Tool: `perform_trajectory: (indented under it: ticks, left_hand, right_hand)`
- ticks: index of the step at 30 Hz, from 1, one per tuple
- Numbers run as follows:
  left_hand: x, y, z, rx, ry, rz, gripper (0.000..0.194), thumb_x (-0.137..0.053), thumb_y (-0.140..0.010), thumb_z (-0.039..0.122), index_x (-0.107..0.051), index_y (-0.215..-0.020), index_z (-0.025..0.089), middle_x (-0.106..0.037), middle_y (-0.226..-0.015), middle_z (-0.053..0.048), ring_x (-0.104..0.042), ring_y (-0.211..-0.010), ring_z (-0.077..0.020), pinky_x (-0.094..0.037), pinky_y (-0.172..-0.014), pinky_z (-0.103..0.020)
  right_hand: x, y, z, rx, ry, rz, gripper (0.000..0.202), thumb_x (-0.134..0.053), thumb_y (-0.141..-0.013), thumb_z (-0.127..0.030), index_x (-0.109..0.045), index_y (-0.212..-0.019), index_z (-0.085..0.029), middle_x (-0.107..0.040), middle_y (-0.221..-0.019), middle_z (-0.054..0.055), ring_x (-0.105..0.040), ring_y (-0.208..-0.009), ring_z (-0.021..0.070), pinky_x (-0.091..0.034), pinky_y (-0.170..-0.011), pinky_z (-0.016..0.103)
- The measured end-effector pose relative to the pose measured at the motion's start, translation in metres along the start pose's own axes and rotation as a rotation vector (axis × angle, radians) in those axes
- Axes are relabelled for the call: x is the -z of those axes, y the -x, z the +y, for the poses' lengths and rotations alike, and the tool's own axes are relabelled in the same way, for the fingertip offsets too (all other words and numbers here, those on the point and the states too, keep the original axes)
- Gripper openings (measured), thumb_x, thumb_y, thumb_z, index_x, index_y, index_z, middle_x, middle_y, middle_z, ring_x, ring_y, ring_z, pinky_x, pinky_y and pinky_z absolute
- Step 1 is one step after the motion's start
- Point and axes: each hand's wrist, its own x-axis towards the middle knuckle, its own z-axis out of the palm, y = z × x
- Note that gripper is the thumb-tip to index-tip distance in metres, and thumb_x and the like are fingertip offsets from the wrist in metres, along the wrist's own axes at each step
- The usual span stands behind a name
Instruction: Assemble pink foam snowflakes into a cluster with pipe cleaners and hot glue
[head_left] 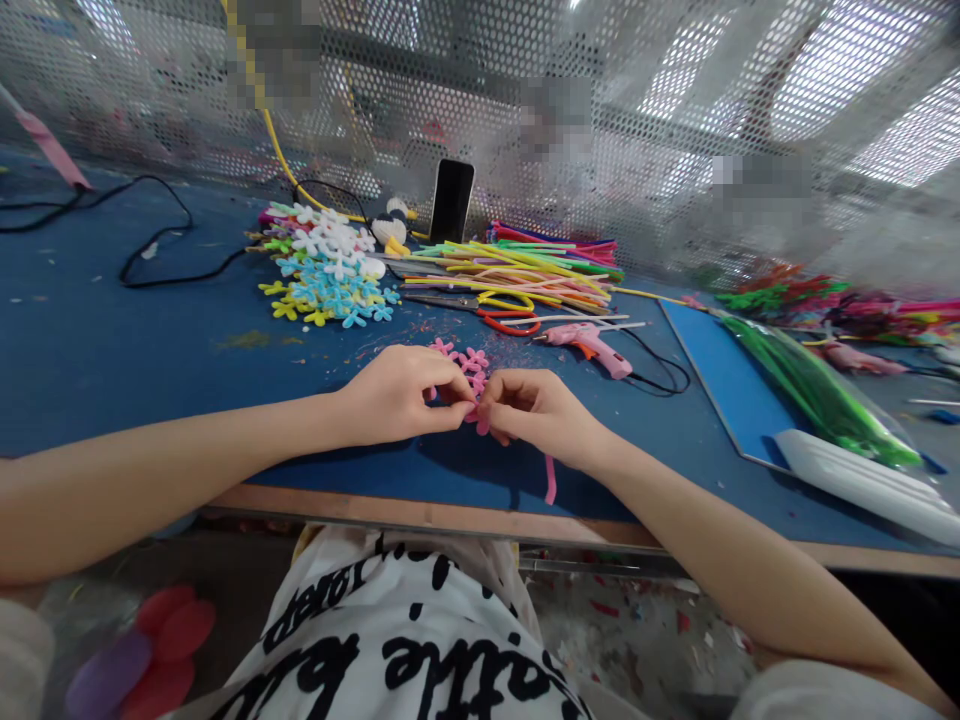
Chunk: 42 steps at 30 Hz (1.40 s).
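Observation:
Near the table's front edge, my left hand [409, 395] and my right hand [536, 410] meet fingertip to fingertip. Both pinch a pink pipe-cleaner piece [482, 422] between thumb and forefinger; its exact shape is partly covered by the fingers. A pink strip [551, 480] hangs down below my right hand. Just behind the fingers, small pink flower shapes [472, 360] lie on the blue table. Farther back on the left is a pile of white, blue and yellow flower shapes [330, 262].
Behind my hands lie scissors with red handles [510, 322], a pink glue gun [589, 347] and a bundle of colored pipe cleaners [517, 270]. A phone [451, 202] leans upright against the mesh. Bagged green pipe cleaners [817, 390] and a white tray [862, 480] are right.

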Motion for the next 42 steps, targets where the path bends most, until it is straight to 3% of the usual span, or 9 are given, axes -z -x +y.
perform_trajectory:
  ticks: [5, 9, 13, 19, 22, 26, 29, 35, 42]
  left_hand:
    - [-0.002, 0.003, -0.001, -0.07, -0.095, 0.047, 0.01, -0.065, -0.088, 0.021, -0.071, -0.082, 0.018, -0.074, -0.077, 0.0, -0.066, -0.072, -0.0124, -0.046, -0.074, -0.023]
    - [-0.002, 0.003, 0.003, -0.005, -0.074, 0.053, 0.011, -0.065, -0.087, 0.022, -0.071, -0.079, 0.017, -0.075, -0.076, 0.0, -0.065, -0.071, -0.0131, -0.046, -0.072, -0.024]
    - [0.0, -0.001, 0.008, 0.192, 0.093, 0.012, 0.011, -0.066, -0.084, 0.022, -0.075, -0.079, 0.018, -0.075, -0.073, 0.001, -0.063, -0.064, -0.0116, -0.045, -0.065, -0.022]
    - [0.0, -0.007, 0.012, 0.602, 0.417, -0.071, 0.016, -0.069, -0.078, 0.03, -0.076, -0.078, 0.015, -0.071, -0.066, 0.001, -0.056, -0.056, -0.0103, -0.042, -0.055, -0.021]
    - [-0.005, -0.007, 0.013, 0.76, 0.654, -0.02, 0.019, -0.07, -0.077, 0.032, -0.073, -0.072, 0.014, -0.068, -0.065, -0.001, -0.054, -0.056, -0.0098, -0.043, -0.052, -0.021]
    - [-0.011, -0.007, 0.015, 0.861, 0.906, 0.063, 0.021, -0.071, -0.076, 0.035, -0.07, -0.07, 0.014, -0.066, -0.066, -0.002, -0.056, -0.059, -0.0109, -0.045, -0.052, -0.021]
    - [-0.011, -0.007, 0.016, 0.833, 0.92, 0.049, 0.023, -0.069, -0.078, 0.037, -0.069, -0.072, 0.015, -0.068, -0.071, -0.003, -0.06, -0.063, -0.0126, -0.05, -0.055, -0.023]
    - [-0.008, -0.003, 0.017, 0.608, 0.562, 0.065, 0.023, -0.069, -0.082, 0.038, -0.072, -0.079, 0.015, -0.069, -0.069, -0.001, -0.057, -0.059, -0.011, -0.047, -0.057, -0.022]
    - [-0.008, 0.001, 0.02, 0.448, 0.311, 0.111, 0.017, -0.065, -0.086, 0.03, -0.074, -0.081, 0.016, -0.072, -0.072, 0.0, -0.059, -0.059, -0.0108, -0.045, -0.056, -0.02]
  right_hand:
    - [-0.003, 0.001, 0.0, -0.014, -0.045, 0.02, 0.013, -0.066, -0.079, -0.021, -0.059, -0.069, -0.017, -0.058, -0.056, -0.004, -0.05, -0.048, 0.0071, -0.037, -0.048, 0.021]
    - [-0.003, 0.002, 0.001, -0.006, -0.056, 0.036, 0.019, -0.066, -0.083, -0.026, -0.057, -0.069, -0.017, -0.053, -0.052, -0.005, -0.048, -0.047, 0.0077, -0.038, -0.049, 0.022]
    - [-0.002, 0.001, -0.001, 0.015, 0.047, 0.061, 0.021, -0.069, -0.084, -0.031, -0.059, -0.071, -0.016, -0.056, -0.057, -0.003, -0.049, -0.049, 0.0079, -0.037, -0.049, 0.022]
    - [-0.003, 0.001, 0.0, 0.067, 0.17, 0.11, 0.022, -0.068, -0.085, -0.033, -0.06, -0.073, -0.016, -0.056, -0.06, -0.003, -0.046, -0.051, 0.0077, -0.034, -0.049, 0.022]
    - [-0.004, 0.002, -0.001, 0.078, 0.183, 0.168, 0.023, -0.069, -0.085, -0.035, -0.06, -0.074, -0.016, -0.055, -0.061, -0.003, -0.043, -0.051, 0.0074, -0.032, -0.048, 0.022]
    - [-0.003, 0.002, -0.003, 0.049, 0.095, 0.171, 0.027, -0.069, -0.086, -0.039, -0.059, -0.074, -0.018, -0.056, -0.059, -0.003, -0.047, -0.05, 0.0086, -0.035, -0.049, 0.023]
    - [0.0, 0.001, -0.001, 0.048, -0.005, 0.181, 0.03, -0.071, -0.086, -0.043, -0.059, -0.074, -0.018, -0.056, -0.059, -0.004, -0.048, -0.05, 0.009, -0.04, -0.051, 0.024]
    - [0.004, -0.001, 0.004, 0.071, -0.014, 0.199, 0.027, -0.074, -0.085, -0.04, -0.064, -0.076, -0.017, -0.058, -0.06, -0.003, -0.05, -0.053, 0.0088, -0.041, -0.054, 0.024]
    - [-0.001, -0.001, 0.003, 0.042, -0.056, 0.195, 0.031, -0.076, -0.082, -0.044, -0.064, -0.074, -0.016, -0.058, -0.06, -0.003, -0.047, -0.051, 0.0079, -0.037, -0.051, 0.023]
